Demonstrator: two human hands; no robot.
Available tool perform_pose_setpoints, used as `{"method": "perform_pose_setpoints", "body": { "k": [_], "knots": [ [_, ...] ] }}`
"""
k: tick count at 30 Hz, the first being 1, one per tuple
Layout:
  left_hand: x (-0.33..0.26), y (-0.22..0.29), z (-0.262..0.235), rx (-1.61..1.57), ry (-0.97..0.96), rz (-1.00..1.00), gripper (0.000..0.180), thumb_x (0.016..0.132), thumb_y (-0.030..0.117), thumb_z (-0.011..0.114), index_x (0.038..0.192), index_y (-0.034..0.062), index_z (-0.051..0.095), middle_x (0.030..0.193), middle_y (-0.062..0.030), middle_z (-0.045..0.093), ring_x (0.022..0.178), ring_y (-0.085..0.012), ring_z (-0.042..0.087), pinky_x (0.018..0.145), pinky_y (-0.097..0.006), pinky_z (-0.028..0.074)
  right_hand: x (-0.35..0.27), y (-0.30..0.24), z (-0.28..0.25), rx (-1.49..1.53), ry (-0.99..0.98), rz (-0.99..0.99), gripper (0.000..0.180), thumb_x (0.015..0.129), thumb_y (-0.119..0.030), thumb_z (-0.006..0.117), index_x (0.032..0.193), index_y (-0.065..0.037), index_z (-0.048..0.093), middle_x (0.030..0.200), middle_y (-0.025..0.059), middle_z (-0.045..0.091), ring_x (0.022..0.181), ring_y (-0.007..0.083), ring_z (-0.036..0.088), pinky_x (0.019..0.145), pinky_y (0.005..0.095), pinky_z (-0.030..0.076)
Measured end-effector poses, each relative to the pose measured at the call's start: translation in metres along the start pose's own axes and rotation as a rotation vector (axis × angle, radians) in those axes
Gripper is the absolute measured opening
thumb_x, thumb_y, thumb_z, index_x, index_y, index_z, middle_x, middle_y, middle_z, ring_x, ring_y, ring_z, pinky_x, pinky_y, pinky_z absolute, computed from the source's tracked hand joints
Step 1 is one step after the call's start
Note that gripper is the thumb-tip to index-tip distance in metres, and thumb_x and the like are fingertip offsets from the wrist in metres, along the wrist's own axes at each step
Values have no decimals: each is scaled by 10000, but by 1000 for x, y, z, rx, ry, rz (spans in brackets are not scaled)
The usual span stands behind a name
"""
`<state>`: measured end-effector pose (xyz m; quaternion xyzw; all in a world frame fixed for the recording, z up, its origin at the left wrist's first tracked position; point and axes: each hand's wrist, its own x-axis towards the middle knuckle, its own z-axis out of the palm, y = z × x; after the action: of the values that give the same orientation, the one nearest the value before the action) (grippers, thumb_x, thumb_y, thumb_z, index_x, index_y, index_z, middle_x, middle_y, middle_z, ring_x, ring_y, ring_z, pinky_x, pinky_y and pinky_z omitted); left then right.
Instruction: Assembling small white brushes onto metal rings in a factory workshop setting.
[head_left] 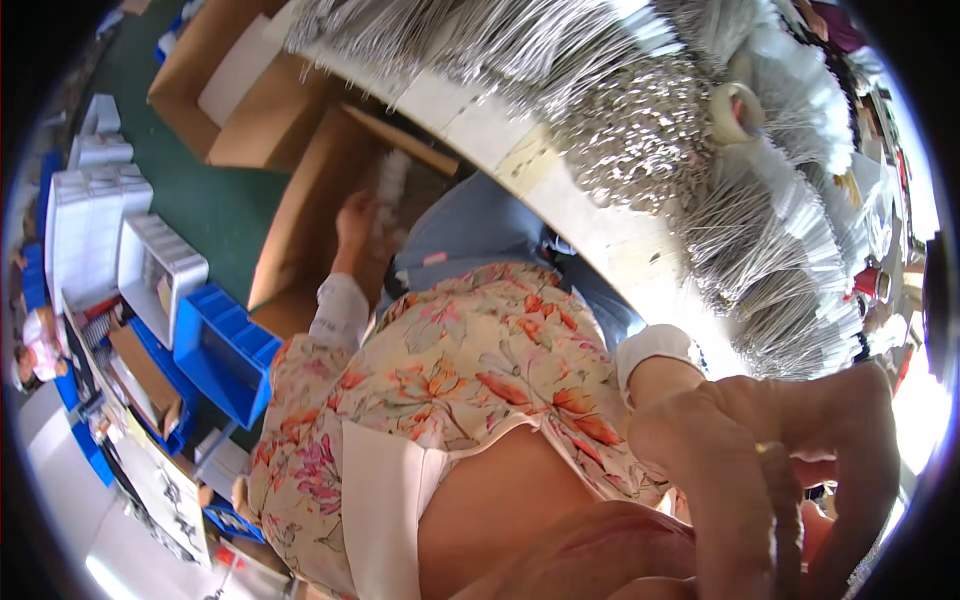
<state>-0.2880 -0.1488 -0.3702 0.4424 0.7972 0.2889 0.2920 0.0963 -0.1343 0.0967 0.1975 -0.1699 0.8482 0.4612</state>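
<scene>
My left hand (355,225) hangs low at my side, inside or over an open cardboard box (300,205). Beside its fingers is a pale, fluffy-looking bundle (393,180); blur hides whether I hold it. Large and close in the lower right, my right hand (770,460) has bent, closed fingers and a yellow ring on one. Its fingertips run out of sight, so whatever they grip cannot be made out. On the pale worktable (490,125) in front of me lie heaps of thin silvery wire-like strands (545,50) with whitish ends, and a pile of shiny metal loops (640,130).
A roll of tape (735,112) sits among the heaps. Another open cardboard box (245,130) stands on the green floor (165,150) at the far left. Stacked white crates (95,230) and a blue bin (228,350) are at the left, with another person (42,345) beyond.
</scene>
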Motion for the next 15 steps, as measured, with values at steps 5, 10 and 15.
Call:
{"method": "perform_pose_setpoints", "body": {
  "k": [5, 10, 15],
  "knots": [
    [18, 213, -142, -263, 454, 242, 257, 911, 166, 552, 1093, -15, 573, 1006, -122, 640, 923, -164, 610, 803, -287, 485, 34, 0, 30, -446, 93, -386, 171, 806, 53, 510, 658, -31, 496, 655, 93, 562, 558, 129, 559, 569, 198, 436],
    [34, 432, -166, -434, 294, 925, 243, 920, 130, 536, 1077, -54, 559, 1014, -118, 633, 907, -157, 611, 833, -267, 472, 10, -42, 70, -758, 323, -278, 247, 906, 15, 413, 675, -61, 456, 633, 44, 551, 524, 55, 482, 663, 203, 397],
    [89, 599, -99, -383, -390, 942, 200, 884, 122, 575, 1021, -24, 590, 849, -84, 642, 752, -146, 625, 710, -271, 515, 13, -44, 79, -848, 350, -493, 218, 890, -5, 435, 693, -96, 445, 716, -18, 502, 583, 33, 464, 680, 245, 352]
  ]
}}
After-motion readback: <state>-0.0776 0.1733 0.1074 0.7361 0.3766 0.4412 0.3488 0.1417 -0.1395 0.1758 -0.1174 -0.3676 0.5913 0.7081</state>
